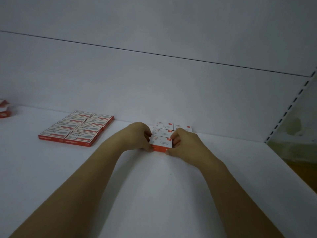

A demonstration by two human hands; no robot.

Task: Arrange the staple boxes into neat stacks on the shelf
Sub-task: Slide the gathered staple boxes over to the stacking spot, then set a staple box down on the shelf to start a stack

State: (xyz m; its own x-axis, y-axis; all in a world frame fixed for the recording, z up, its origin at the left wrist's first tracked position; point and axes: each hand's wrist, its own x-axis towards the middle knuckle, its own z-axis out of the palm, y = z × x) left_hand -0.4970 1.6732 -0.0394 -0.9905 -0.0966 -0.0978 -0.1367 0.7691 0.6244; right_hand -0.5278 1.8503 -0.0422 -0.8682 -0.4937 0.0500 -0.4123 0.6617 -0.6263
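From my remote seat I see both bare arms reaching forward over the white shelf (154, 194). The left hand (139, 136) and right hand (186, 143) meet at the front staple box (161, 143), a small white-topped box with an orange front face. It sits on the shelf near the back panel (154, 86). Each hand grips one end of it: the left fingers (147, 134) curl over its left end with the thumb low at the front corner, and the right fingers (176, 140) curl round its right end in the same way.

Touching it from behind is a row of matching small boxes (163, 132) that runs back to the panel. One more small box (182, 127) stands just beside that row on the right, partly hidden by the right hand.

Well to the left, a block of flat red-edged boxes (75, 128) lies two wide and four deep. A few loose red boxes (4, 109) show at the far left edge. A slotted upright (289, 107) closes the shelf on the right.
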